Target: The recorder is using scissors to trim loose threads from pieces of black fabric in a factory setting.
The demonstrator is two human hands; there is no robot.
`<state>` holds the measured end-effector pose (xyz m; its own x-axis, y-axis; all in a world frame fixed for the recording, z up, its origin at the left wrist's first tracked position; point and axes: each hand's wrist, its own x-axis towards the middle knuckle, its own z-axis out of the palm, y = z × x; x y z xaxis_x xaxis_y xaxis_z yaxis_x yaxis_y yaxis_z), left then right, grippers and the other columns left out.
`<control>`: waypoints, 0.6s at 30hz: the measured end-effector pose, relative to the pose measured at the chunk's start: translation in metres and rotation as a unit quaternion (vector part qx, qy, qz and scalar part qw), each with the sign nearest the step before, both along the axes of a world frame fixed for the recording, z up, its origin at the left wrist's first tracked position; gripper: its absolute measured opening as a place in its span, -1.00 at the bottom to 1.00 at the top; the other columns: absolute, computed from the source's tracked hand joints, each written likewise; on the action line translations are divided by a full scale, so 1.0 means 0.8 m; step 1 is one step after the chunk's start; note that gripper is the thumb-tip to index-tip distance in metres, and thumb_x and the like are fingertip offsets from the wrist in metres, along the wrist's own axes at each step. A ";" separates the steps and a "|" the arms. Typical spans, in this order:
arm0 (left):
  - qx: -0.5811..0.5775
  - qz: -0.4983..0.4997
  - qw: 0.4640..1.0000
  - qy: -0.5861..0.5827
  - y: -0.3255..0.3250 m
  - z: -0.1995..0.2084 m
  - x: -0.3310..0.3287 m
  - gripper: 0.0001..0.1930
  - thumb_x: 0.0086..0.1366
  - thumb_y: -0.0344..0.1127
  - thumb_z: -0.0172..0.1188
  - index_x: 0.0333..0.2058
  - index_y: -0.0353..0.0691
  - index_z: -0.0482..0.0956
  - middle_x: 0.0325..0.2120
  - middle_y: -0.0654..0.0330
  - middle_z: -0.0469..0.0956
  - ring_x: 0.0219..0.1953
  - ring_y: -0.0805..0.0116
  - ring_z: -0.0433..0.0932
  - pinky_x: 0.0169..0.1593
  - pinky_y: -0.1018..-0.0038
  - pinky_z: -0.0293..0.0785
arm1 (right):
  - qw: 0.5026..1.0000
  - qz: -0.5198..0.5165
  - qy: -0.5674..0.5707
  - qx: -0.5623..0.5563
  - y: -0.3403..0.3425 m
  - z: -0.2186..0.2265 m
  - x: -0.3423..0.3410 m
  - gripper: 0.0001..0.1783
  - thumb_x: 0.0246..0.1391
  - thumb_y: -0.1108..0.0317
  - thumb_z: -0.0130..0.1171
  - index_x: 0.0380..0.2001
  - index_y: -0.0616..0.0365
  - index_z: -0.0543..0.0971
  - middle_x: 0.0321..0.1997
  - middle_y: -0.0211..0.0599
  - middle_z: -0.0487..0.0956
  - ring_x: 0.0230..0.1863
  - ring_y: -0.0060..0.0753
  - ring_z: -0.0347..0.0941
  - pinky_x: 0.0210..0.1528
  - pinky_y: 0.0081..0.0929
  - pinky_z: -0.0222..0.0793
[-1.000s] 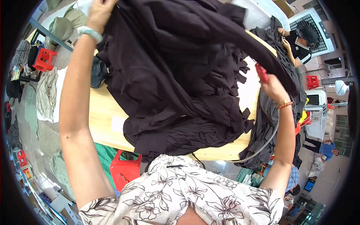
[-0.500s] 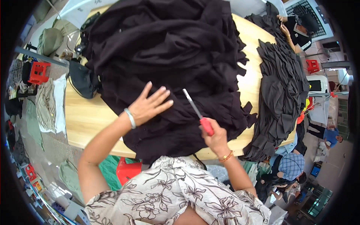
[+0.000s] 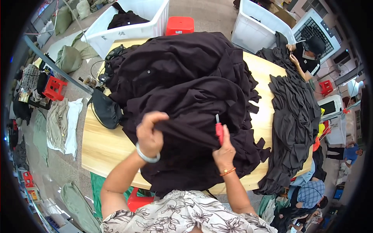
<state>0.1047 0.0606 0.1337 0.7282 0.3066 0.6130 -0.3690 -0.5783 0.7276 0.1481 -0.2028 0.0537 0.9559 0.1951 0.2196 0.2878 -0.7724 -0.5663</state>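
Note:
A heap of dark, near-black garments (image 3: 186,93) covers the middle of the wooden table. My right hand (image 3: 224,154) is closed around the red handle of a slim tool (image 3: 219,134) with a thin metal shaft; the tip lies against the dark cloth, and I cannot tell its exact kind. Beside it, a fold of cloth is raised toward my fingers. My left hand (image 3: 150,134), slightly blurred, is over the heap's near left part with its fingers curled and the index finger bent to the right. Whether cloth is caught in it is hidden.
The wooden tabletop (image 3: 103,145) shows along the left. A black cap-like item (image 3: 105,108) lies there. More dark cloth (image 3: 293,116) is piled at right. White bins (image 3: 132,33) and a red stool (image 3: 180,25) stand beyond the table. A person (image 3: 309,58) works at far right.
My left hand has gone from spread flat on the cloth to curled. My right hand has drawn a cloth fold up beside the tool. The view has tilted, showing the bins beyond.

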 end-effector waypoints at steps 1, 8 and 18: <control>-0.004 0.037 0.999 -0.002 0.018 0.009 0.009 -0.55 -0.08 -0.73 -0.18 -0.20 -0.35 0.54 -0.27 0.00 0.58 -0.17 0.10 0.61 -0.04 0.40 0.49 | 0.999 -0.026 0.030 -0.010 -0.014 0.005 0.005 -0.01 -0.25 0.65 0.16 0.36 -0.07 0.17 -0.05 0.06 0.57 -0.24 0.21 0.54 -0.24 -0.10 0.45; 0.257 0.020 0.964 -0.058 0.124 0.039 0.092 -0.66 0.02 -0.65 0.21 -0.18 -0.25 0.52 -0.31 0.05 0.58 -0.28 0.02 0.60 -0.23 0.32 0.54 | 0.999 0.026 -0.028 -0.029 -0.084 0.103 0.073 -0.14 -0.29 0.80 -0.07 0.22 0.04 0.38 -0.03 0.12 0.57 0.03 0.22 0.47 0.05 -0.19 0.40; 0.203 0.132 0.970 0.006 0.135 0.068 0.276 -0.73 0.28 -0.14 0.11 -0.21 -0.16 0.63 -0.14 0.03 0.53 -0.02 -0.04 0.45 0.05 0.18 0.36 | 0.972 -0.033 -0.101 -0.208 -0.039 0.198 0.244 -0.11 -0.18 -0.20 0.40 0.20 -0.05 0.39 -0.41 -0.26 0.64 -0.26 -0.05 0.60 -0.18 -0.21 0.46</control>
<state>0.3254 0.1686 0.1881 0.6644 0.2182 0.7148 -0.1628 -0.8912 0.4234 0.3431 -0.2342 0.2125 0.9145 0.2472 0.3202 0.3031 -0.9430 -0.1376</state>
